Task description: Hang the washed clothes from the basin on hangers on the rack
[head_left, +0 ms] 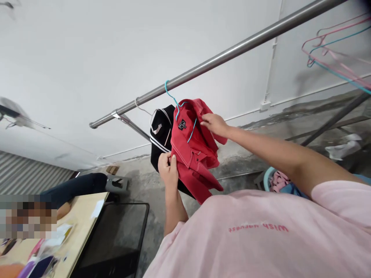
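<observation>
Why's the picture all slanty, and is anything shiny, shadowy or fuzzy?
Head view: the camera is probably tilted, as the metal rail climbs towards the right; head view: a pale shine runs along that rail; head view: a soft shadow darkens the wall near the hangers at upper right; head view: the red jacket looks fairly sharp, those hangers softer.

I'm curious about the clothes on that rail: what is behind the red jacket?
A black garment with white stripes hangs behind the red jacket, on a pale hanger. The jacket covers part of it, hiding its full shape.
</observation>
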A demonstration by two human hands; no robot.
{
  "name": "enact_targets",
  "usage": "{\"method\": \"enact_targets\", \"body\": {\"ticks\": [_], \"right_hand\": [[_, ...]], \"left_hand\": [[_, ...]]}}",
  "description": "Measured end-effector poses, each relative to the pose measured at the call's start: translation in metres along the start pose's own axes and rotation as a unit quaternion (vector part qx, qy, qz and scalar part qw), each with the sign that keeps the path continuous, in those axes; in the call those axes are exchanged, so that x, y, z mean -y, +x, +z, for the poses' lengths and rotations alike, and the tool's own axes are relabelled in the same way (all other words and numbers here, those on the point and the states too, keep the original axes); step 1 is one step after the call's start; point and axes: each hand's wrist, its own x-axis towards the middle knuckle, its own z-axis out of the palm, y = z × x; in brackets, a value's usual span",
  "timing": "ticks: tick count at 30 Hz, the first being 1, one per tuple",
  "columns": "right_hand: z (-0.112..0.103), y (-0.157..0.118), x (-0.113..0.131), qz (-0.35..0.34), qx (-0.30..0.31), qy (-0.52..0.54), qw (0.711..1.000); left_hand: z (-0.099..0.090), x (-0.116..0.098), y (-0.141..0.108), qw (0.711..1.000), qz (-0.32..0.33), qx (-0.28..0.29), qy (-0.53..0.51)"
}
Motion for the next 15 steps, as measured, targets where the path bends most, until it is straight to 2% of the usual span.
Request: {"method": "enact_targets", "body": {"ticks": [2, 4, 6, 10, 12, 15], "right_hand": [[0.001, -0.021, 0.027, -0.117, 0.016, -0.059, 0.991], [0.005, -0.040, 0.044, -0.167, 0.074, -0.093, 0.979], [0.006, -0.053, 0.044, -0.134, 0.110, -0.123, 0.977], [-0.004, -0.057, 0.012, -0.016, 0.094, -0.197, 0.976], [-0.010, -0.057, -0.001, 0.006, 0.099, -0.220, 0.971], [-0.013, -0.060, -0.004, 0.005, 0.128, -0.211, 0.969]], "left_hand": [[0.003, -0.005, 0.004, 0.999, 0.001, -0.043, -0.006], [0.004, -0.012, 0.012, 0.997, -0.002, -0.079, -0.020], [0.004, -0.018, 0.019, 0.995, -0.003, -0.096, -0.038], [0.003, -0.024, 0.027, 0.995, -0.012, -0.086, -0.055], [0.000, -0.024, 0.029, 0.997, -0.028, -0.062, -0.043], [-0.006, -0.028, 0.035, 0.999, -0.030, -0.017, 0.008]]}}
